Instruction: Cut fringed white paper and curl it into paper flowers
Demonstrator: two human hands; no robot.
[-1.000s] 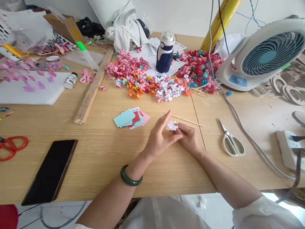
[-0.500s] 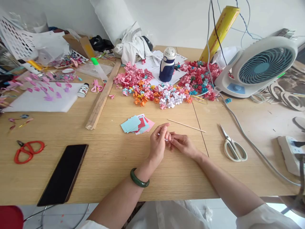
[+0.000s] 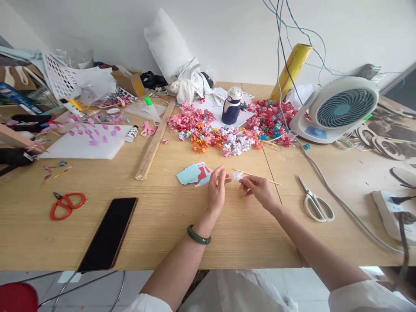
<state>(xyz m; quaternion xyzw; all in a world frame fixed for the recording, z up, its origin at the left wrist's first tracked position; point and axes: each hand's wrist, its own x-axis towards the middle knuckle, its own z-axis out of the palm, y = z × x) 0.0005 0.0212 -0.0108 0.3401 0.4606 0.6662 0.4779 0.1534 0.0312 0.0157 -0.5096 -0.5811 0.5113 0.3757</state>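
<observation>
A small white paper flower (image 3: 237, 175) is pinched between the thumb and fingertips of my right hand (image 3: 259, 189), above the table. My left hand (image 3: 217, 187), with a green bangle at the wrist, is open beside it. Its fingers are apart and point toward the flower, with nothing seen in them. Just left of that hand lies a loose stack of pale blue, red and pink paper pieces (image 3: 190, 174). Behind my right hand a thin wooden stick (image 3: 269, 180) lies on the table.
Folded paper flowers (image 3: 238, 142) are heaped farther back, around a navy and white bottle (image 3: 231, 106). White-handled scissors (image 3: 316, 203) and a fan (image 3: 338, 110) are on the right. At left are a phone (image 3: 108, 234), red-handled scissors (image 3: 68, 206) and a wooden strip (image 3: 155, 141).
My hands have come apart. The white flower, earlier mostly hidden between both hands, now shows in my right hand, and my left fingers have opened. The whole view has shifted.
</observation>
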